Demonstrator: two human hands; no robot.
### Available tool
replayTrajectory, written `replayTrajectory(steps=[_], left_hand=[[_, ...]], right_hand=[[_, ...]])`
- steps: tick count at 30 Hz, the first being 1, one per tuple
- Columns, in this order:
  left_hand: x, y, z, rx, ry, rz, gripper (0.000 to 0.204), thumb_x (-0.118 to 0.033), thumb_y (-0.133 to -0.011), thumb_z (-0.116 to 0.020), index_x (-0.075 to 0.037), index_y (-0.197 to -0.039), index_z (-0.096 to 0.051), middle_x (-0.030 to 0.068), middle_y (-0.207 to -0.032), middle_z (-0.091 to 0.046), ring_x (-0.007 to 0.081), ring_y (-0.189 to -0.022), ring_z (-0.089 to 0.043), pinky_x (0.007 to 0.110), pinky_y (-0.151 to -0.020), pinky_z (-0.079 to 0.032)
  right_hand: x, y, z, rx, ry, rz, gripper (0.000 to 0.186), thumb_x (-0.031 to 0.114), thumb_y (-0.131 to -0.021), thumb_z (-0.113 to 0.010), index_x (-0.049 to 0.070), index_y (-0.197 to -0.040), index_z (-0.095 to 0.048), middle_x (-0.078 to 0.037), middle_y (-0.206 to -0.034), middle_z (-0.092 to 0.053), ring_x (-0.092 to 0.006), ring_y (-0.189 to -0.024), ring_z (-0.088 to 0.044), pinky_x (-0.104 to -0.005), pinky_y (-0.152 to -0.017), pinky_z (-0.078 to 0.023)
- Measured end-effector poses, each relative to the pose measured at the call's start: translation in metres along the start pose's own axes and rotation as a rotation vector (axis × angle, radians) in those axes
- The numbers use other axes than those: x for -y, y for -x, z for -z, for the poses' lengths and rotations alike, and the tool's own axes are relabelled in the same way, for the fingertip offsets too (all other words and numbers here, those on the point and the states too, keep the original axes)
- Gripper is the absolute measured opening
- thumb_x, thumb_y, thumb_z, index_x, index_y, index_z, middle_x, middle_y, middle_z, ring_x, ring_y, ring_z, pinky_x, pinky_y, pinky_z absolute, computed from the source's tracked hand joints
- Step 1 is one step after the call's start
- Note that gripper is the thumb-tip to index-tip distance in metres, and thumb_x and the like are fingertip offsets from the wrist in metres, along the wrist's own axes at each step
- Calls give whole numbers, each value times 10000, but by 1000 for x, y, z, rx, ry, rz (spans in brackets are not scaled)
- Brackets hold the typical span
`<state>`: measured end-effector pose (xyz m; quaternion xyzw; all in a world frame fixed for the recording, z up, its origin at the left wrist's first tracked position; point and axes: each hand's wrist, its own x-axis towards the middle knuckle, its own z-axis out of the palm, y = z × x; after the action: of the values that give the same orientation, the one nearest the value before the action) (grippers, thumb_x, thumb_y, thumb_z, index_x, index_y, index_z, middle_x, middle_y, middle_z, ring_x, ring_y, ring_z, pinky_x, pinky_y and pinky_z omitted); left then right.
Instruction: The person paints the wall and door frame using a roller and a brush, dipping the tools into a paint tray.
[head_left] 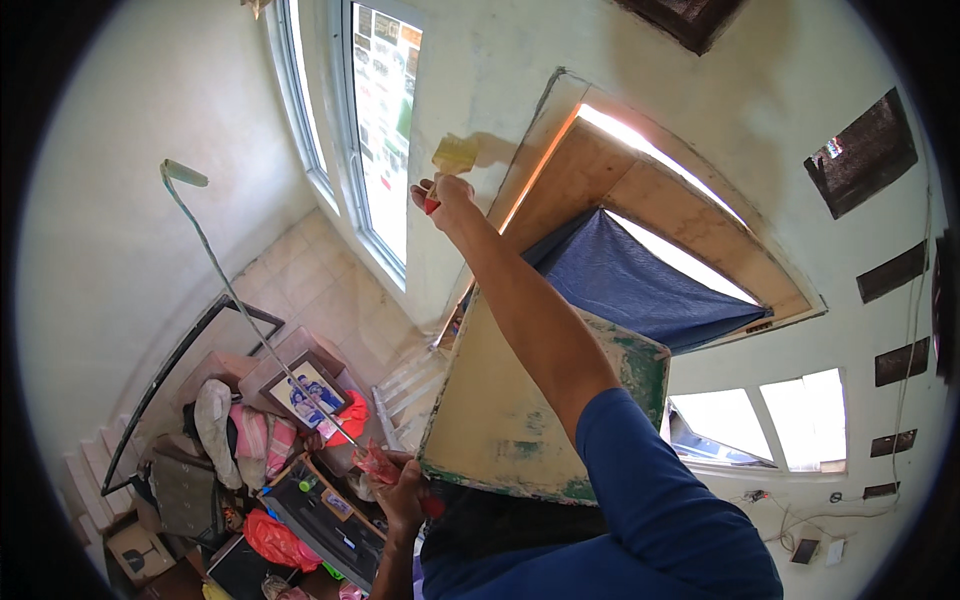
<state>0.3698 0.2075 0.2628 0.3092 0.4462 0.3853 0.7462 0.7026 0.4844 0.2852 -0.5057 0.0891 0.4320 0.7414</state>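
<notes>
My right hand (452, 192) is raised to the cream wall beside a window, its fingers closed round the red handle of a wide, flat paintbrush (455, 153). The brush head is coated yellowish and lies at the wall, its shadow falling just to the right. Lower down, my left hand (402, 495) is wrapped round the red grip of a paint roller (187, 174). Its long, thin rod slants up and left, and the pale roller head stands near the left wall. Right in front of me is a worn cream board (510, 410) with chipped green edges.
A tall window (380, 130) is left of the brush. To the right, a wooden-framed opening (590, 160) has a dark blue sheet (625, 275) hanging across it. Below left lie a framed picture (306, 396), bundled cloths (265, 430), a red plastic bag (275, 540) and a cardboard box (140, 552).
</notes>
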Motion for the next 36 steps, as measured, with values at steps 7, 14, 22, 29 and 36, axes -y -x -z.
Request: replayTrajectory(steps=[7,14,22,29,36], left_hand=[[1,1,1,-32,-9,10,132,-95,-815,-613,-39,-854,-501,13,-573,-497,83,-398,-453,229,-374,-396],[0,1,1,-19,19,11,110,-74,-812,-592,-33,-853,-498,16,-569,-501,84,-392,-453,228,-375,-396],[4,-1,4,-5,11,9,137,-80,-802,-606,-28,-854,-491,22,-565,-500,91,-385,-449,239,-365,-394],[3,0,6,-1,27,13,140,-89,-806,-606,-31,-854,-489,20,-571,-501,93,-383,-450,233,-369,-393],[3,-1,4,5,23,19,144,-105,-817,-614,-35,-861,-496,17,-567,-507,87,-381,-453,226,-365,-386]], right_hand=[[34,12,-27,79,-208,153,134,47,-899,-477,-8,-1021,-473,-163,-892,-525,-279,-736,-610,-399,-681,-598],[71,89,-65,273,38,465,221,75,-909,-467,-27,-1095,-404,-184,-927,-573,-291,-705,-648,-349,-601,-576],[66,59,-45,137,211,482,233,71,-912,-446,1,-1112,-351,-194,-984,-568,-312,-699,-647,-391,-584,-573],[26,64,-13,117,219,422,253,63,-905,-430,-11,-1140,-372,-179,-994,-572,-289,-680,-647,-363,-572,-571],[81,73,-12,108,63,619,178,155,-916,-467,61,-1059,-417,-145,-877,-584,-235,-611,-632,-325,-484,-484]])
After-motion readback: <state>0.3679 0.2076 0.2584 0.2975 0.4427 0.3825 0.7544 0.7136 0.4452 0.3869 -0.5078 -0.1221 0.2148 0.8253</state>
